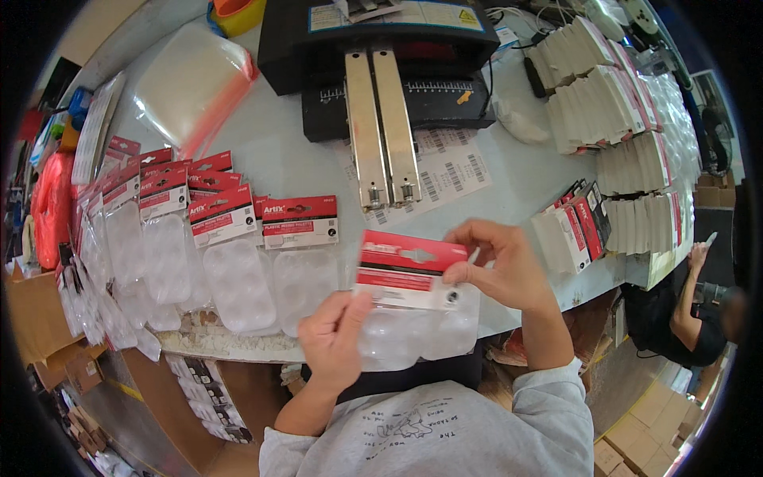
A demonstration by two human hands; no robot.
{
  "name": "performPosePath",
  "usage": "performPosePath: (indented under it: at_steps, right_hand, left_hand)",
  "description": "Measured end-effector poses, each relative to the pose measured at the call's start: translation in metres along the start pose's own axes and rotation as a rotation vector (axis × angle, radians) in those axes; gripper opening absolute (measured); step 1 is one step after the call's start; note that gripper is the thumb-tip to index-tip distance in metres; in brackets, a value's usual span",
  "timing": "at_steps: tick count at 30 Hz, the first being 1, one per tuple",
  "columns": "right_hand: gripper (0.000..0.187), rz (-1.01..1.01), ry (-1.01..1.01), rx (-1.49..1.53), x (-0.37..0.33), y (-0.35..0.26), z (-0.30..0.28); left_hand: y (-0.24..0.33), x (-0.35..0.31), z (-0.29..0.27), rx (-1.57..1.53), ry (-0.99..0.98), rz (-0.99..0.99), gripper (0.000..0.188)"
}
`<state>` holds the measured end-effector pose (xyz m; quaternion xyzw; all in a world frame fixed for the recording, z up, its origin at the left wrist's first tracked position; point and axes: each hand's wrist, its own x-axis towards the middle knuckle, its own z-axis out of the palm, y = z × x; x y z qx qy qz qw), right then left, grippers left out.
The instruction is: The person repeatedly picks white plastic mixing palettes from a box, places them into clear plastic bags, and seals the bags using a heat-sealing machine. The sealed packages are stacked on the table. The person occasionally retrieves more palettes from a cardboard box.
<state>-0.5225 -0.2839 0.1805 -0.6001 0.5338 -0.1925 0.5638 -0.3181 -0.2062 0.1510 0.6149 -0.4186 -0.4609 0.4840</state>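
In front of me, near the table's front edge, I hold a clear plastic paint palette with a red and white header card across its top. My left hand grips the card's lower left corner between thumb and fingers. At the card's right end, my right hand pinches the upper corner. Part of the palette hangs past the table edge above my lap. To the left lie several similar packed palettes, overlapping, with their red cards facing up.
A black machine with two metal bars stands at the back, over a barcode label sheet. Clear bags lie back left. Stacked header cards line the right side, with loose cards nearer. Another person is at far right.
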Motion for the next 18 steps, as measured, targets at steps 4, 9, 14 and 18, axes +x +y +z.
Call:
performPosePath:
  at_steps: [4,9,14,18]
  right_hand:
    - [0.02,0.248,-0.092,0.332,-0.011,0.015,0.004]
    - [0.015,0.236,-0.073,0.461,-0.016,0.025,0.01]
    - [0.015,0.161,-0.117,0.521,-0.018,0.031,0.015]
    - [0.014,0.169,0.057,0.699,0.02,0.052,0.028]
  left_hand:
    - [-0.008,0.002,0.001,-0.089,0.11,-0.081,0.022]
    - [-0.012,0.001,0.004,-0.032,0.099,-0.063,0.022]
    - [-0.007,-0.003,-0.003,-0.006,0.038,-0.089,0.022]
    - [-0.025,0.026,0.008,0.099,0.065,-0.049,0.022]
